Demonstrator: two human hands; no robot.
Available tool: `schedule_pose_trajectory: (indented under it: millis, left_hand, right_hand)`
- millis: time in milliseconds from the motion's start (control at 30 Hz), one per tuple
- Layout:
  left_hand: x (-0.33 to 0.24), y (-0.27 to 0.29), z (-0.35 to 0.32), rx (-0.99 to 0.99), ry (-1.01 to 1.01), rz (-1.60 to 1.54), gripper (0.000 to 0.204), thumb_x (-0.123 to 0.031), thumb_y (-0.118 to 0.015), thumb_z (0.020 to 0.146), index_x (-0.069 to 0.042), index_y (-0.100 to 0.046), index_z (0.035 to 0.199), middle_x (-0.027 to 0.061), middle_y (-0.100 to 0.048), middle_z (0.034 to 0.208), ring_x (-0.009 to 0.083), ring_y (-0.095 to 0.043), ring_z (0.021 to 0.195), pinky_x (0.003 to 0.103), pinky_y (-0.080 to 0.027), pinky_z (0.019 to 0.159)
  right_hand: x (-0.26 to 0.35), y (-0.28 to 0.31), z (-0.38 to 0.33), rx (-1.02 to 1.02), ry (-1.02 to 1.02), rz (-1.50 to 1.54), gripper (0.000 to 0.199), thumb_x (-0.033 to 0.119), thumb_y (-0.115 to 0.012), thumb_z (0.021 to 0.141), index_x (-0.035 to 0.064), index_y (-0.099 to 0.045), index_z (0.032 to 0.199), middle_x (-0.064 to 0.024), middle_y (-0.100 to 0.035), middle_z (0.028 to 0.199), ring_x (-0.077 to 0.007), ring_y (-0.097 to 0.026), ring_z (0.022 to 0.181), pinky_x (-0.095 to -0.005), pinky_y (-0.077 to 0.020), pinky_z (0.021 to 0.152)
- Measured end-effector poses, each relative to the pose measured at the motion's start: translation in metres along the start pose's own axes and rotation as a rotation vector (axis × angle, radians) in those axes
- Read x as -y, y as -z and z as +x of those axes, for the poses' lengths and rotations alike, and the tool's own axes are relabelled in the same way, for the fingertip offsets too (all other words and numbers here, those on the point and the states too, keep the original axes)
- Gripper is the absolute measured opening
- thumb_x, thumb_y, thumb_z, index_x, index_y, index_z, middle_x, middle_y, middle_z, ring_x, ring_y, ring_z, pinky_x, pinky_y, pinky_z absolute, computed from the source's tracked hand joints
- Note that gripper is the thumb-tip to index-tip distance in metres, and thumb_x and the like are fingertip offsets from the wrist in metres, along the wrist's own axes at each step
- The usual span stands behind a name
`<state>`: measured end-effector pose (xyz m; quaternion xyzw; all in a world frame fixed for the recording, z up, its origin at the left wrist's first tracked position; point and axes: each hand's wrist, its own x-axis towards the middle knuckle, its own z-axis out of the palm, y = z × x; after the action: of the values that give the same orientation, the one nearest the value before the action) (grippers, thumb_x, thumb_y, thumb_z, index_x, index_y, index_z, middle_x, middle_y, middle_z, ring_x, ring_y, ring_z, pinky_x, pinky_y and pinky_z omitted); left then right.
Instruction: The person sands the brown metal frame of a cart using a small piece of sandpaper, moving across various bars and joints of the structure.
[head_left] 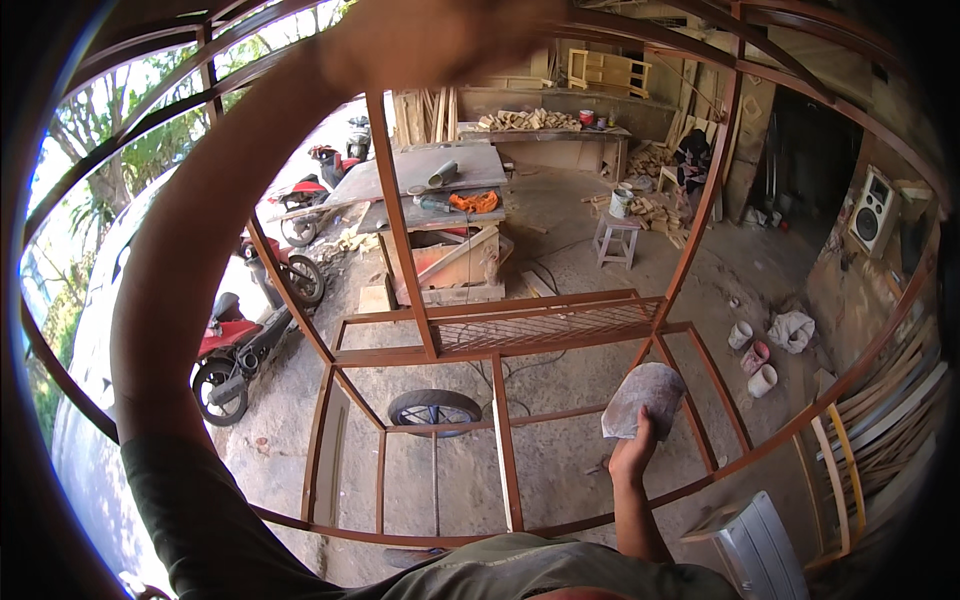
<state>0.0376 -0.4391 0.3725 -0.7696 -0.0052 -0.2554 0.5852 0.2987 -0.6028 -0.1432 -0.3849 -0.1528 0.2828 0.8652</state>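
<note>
1. Right hand (632, 455), at about 5 o'clock in the view: grip pinching the lower edge of a worn sheet of sandpaper (645, 398), thumb over the front, sheet standing up above the fist.
2. Left hand (430, 35), at 12 o'clock: raised close to the lens against a top bar of the rust-brown metal frame (505, 345). Blurred and partly cut off by the rim; cannot tell whether its grip is closed on the bar.
3. The frame surrounds the viewpoint; its bars curve with the lens. A mesh panel lies at centre, a black wheel (434, 408) on the floor below it, at 6 o'clock.
4. Containers: three small buckets (755, 357) on the floor at 3 o'clock beside a crumpled white cloth (792, 330); contents not readable. A paint can (621, 202) sits on a stool (616, 240) at 1 o'clock; inside not visible.
5. Worktop (545, 128) at 12 o'clock carries stacked wood offcuts. Red motorbike (240, 345) at 9 o'clock.
6. White ribbed object (765, 550) at 5 o'clock cut off by the picture edge; kind unclear.
</note>
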Motion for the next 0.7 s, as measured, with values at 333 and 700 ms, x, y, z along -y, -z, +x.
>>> schedule_pose_trajectory:
  millis: [333,700]
  left_hand:
    - [0.094,-0.141,-0.131,0.363,0.748,0.108,0.076,-0.043,-0.069,0.087,-0.002,-0.04,0.145,0.0193,-0.049,0.142,0.0349,-0.045,0.135,0.053,-0.034,0.113]
    - [0.074,-0.328,0.038,0.143,0.444,0.221,0.021,-0.015,-0.057,0.091,-0.008,-0.065,0.108,0.0141,-0.068,0.086,0.0272,-0.072,0.078,0.04,-0.06,0.065]
  right_hand:
    - [0.0,0.06,0.026,0.011,-0.032,-0.177,0.074,0.037,-0.06,0.094,-0.0054,-0.032,0.147,-0.0148,-0.038,0.149,-0.0287,-0.036,0.138,-0.0423,-0.0239,0.115]
    - [0.041,0.142,0.066,-0.265,0.155,-0.551,0.081,0.04,-0.055,0.098,-0.0063,-0.019,0.153,-0.0203,-0.024,0.159,-0.0326,-0.025,0.146,-0.0412,-0.0181,0.119]
